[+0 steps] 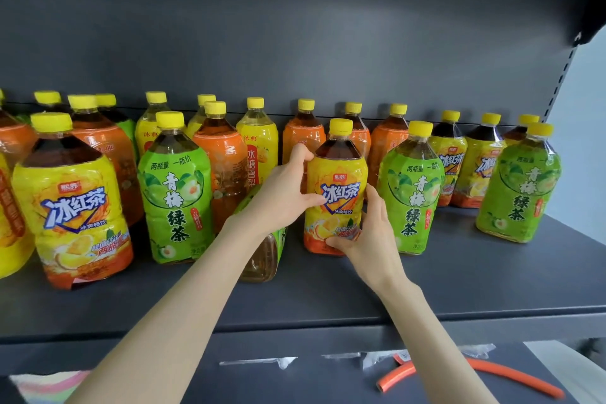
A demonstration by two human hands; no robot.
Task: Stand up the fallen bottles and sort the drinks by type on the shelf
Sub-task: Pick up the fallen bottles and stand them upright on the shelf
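We have both hands on one iced tea bottle (337, 193) with a yellow label, at the centre of the frame. It stands upright, its long axis vertical and its yellow cap on top. The left hand (288, 193) wraps the upper left side of the label. The right hand (367, 233) cups the lower right side near the base. So the grip is holding this bottle from two sides, high on one and low on the other. We cannot tell whether the base rests on the shelf (360, 292) or sits just above it.

The relation that matters lies just left of the grip. A fallen green bottle (262, 259) lies on its side, half hidden under the left forearm. Its base points toward us and its neck toward the back wall. The left hand is clearly the nearer one to it.

Matching yellow-label bottles stand at the lower left (75, 207) and at the right rear (449, 157). An upright green tea bottle (410, 197) stands close beside the held one on the right. We judge that the held bottle must go sideways to join its kind, and that this would free the left hand to raise the fallen one.
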